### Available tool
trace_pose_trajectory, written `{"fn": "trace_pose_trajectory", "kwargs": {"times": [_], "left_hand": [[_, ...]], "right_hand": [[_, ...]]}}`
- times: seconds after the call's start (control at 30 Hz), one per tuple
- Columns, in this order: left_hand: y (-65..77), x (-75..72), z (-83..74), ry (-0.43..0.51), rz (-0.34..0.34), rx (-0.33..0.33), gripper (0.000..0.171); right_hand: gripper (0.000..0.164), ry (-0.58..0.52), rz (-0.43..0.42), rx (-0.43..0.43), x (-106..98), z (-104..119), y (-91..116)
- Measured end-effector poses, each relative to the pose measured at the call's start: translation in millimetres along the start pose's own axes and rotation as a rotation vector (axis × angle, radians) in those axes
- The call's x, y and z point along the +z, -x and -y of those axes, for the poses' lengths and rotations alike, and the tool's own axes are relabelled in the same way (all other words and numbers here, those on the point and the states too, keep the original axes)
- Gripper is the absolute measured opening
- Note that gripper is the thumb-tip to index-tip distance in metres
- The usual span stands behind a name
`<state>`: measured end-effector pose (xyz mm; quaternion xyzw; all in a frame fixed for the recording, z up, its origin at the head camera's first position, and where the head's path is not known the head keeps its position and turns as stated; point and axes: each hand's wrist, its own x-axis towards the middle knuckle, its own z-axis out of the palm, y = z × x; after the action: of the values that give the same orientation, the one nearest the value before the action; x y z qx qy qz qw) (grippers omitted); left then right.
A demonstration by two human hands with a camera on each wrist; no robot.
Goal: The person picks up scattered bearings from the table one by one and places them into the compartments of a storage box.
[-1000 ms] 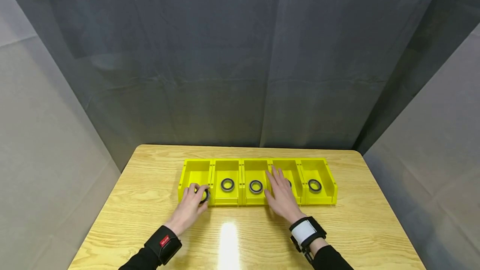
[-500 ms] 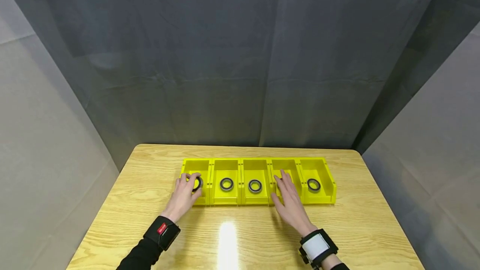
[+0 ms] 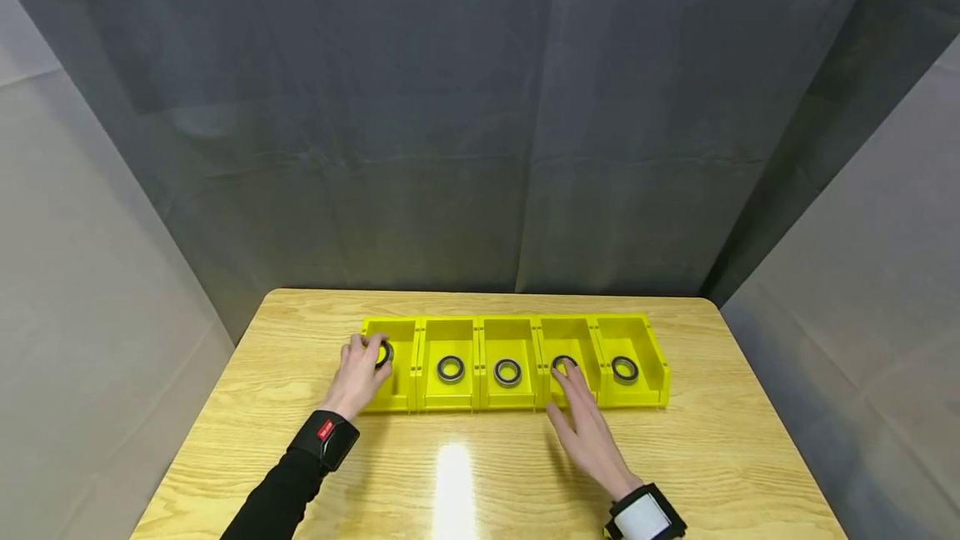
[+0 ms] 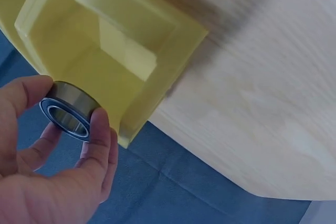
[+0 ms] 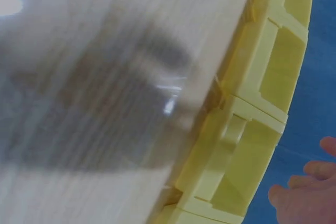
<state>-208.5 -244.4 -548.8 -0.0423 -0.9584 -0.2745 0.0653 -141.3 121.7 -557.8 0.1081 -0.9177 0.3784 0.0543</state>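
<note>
My left hand pinches a ball bearing between thumb and fingertips, tilted, over the leftmost yellow bin. In the left wrist view the bearing shows a steel outer ring and a dark face, held in front of the bin's open side. My right hand has its fingers stretched out at the front of the fourth bin, partly covering a bearing there. In the right wrist view that hand appears beside the bins, holding nothing.
Single bearings lie flat in the second bin, the third bin and the rightmost bin. The joined row of bins stands on a wooden table, with grey cloth behind it.
My left hand has moved left and away from me, carrying the bearing from the bin's front to over the bin. The right hand has drawn right and back toward me, uncovering part of the fourth bin's bearing.
</note>
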Motion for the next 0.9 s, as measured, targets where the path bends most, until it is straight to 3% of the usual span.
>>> {"fn": "trace_pose_trajectory", "kwargs": {"times": [0.33,0.53,0.9], "left_hand": [[-19.3,-5.6,-7.2,-0.033,-0.008,0.0,0.045],[-26.6,-7.2,-13.7,-0.053,-0.002,-0.007,0.044],[-14.9,4.0,-13.8,-0.104,0.002,0.048,0.044]], "right_hand": [[0.053,-0.014,-0.018,0.004,2.7,-4.1,15.5],[0.054,-0.038,0.013,0.052,2.1,-5.8,20.0],[0.054,-0.027,0.009,0.072,0.3,-13.0,25.5]]}}
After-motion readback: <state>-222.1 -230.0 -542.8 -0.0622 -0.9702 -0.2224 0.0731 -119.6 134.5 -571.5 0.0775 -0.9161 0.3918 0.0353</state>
